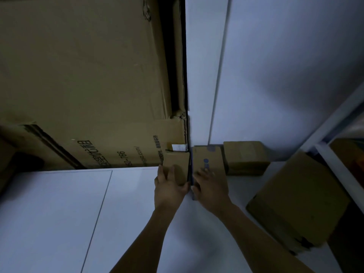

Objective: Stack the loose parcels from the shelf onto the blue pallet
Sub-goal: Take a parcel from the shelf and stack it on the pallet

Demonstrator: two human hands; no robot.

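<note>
Two small cardboard parcels stand side by side at the back of a white shelf (pixel 59 213). My left hand (pixel 170 188) lies over the front of the left parcel (pixel 177 160), fingers spread on its face. My right hand (pixel 209 191) rests on the right parcel (pixel 208 160), which carries a blue round mark. A thin dark gap separates the two parcels between my hands. Whether either hand truly grips its parcel is unclear in the dim light. The blue pallet is out of sight.
A third small parcel (pixel 245 157) sits just right of them against the white wall (pixel 285 75). A larger brown box (pixel 299 200) lies at the right edge. A big flattened carton with printed text (pixel 88 75) leans at the left. A white shelf post (pixel 334 123) rises at the right.
</note>
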